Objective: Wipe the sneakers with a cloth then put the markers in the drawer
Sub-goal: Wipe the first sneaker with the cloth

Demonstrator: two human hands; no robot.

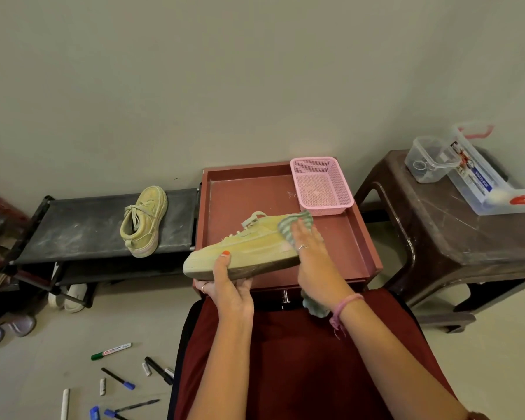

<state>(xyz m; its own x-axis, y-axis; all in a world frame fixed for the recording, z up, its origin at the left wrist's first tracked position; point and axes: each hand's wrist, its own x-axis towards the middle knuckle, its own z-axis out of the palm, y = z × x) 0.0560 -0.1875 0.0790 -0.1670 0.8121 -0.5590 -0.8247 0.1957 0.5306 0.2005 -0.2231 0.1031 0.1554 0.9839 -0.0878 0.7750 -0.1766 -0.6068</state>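
Above the red metal worktop (285,189), the yellow-green canvas sneaker (249,253) is held lengthwise, toe gripped by the left hand (228,286), while the striped green cloth (294,225) is pressed flat-fingered against its heel by the right hand (312,256).

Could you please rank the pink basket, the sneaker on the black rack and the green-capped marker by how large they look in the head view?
1. pink basket
2. sneaker on the black rack, close in size to the basket
3. green-capped marker, clearly smallest, though nearer the camera
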